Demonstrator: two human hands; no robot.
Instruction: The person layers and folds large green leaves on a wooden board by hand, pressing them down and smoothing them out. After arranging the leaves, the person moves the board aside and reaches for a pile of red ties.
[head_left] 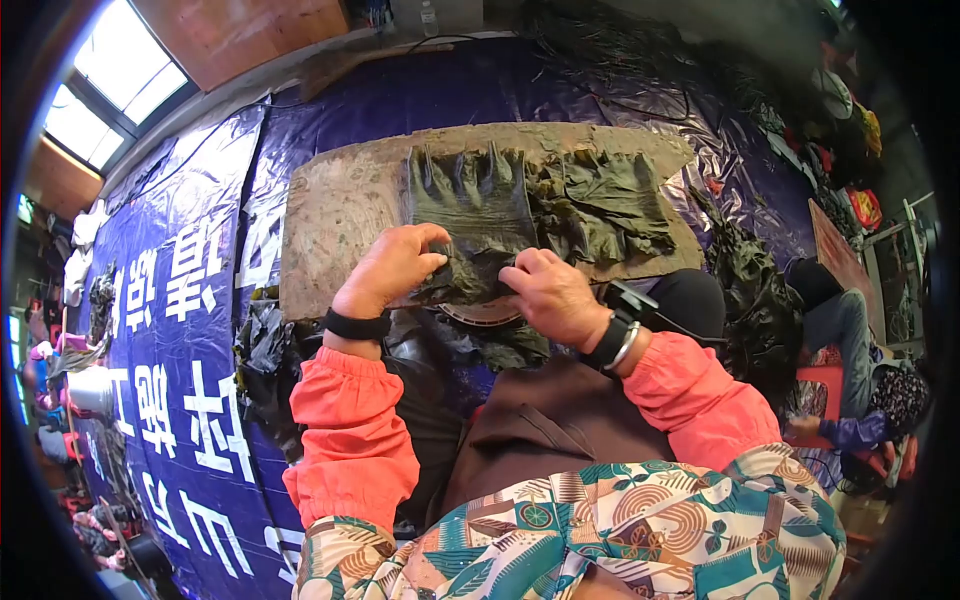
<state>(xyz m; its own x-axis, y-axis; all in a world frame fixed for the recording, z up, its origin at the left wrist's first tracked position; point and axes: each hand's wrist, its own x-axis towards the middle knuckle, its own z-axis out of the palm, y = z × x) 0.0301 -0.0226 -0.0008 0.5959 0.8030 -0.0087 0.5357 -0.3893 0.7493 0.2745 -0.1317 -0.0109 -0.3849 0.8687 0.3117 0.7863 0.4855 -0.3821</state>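
A dark green sheet of kelp (470, 195) lies spread on a worn wooden board (340, 200), its upper edge ruffled and its lower part bunched. At its lower left side my left hand (388, 268) is closed on the edge, thumb and forefinger bent. My right hand (560, 300) pinches the lower right edge, its fingertips partly hidden. To the right, a second, crumpled kelp pile (615, 205) rests on the same board. Under the board's near edge, part of a round rim (482, 313) shows below the kelp.
Loose kelp heaps lie right of the board (750, 290) and left of my knees (270, 350). A purple sheet with white characters (190, 400) covers the floor. At the right, another person (860, 400) sits by a red stool (822, 390). A white bucket (90, 390) stands far left.
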